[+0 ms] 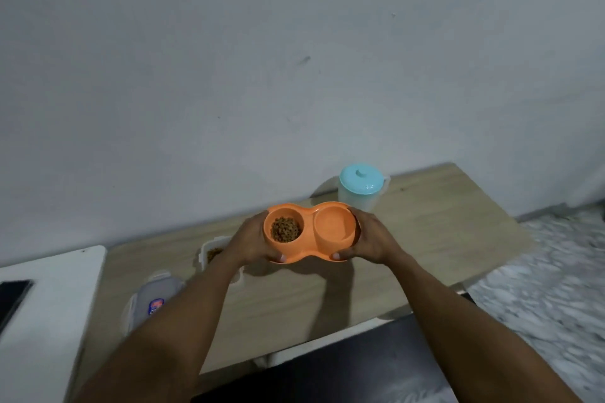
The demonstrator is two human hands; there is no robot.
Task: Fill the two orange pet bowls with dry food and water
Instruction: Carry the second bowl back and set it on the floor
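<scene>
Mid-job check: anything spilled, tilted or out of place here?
No spill shows. The left hand and right hand hold the orange double bowl, seemingly tilted toward the camera, with the kibble inside its left well. The food container sits open, its lid beside it.

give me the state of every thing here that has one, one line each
double bowl: held above the table by both ends
left bowl: holds dry food
right bowl: no food, water unclear
left hand: grips left end
right hand: grips right end
pitcher: upright, lid on
food container: open, kibble inside
container lid: off, lying on table
</scene>
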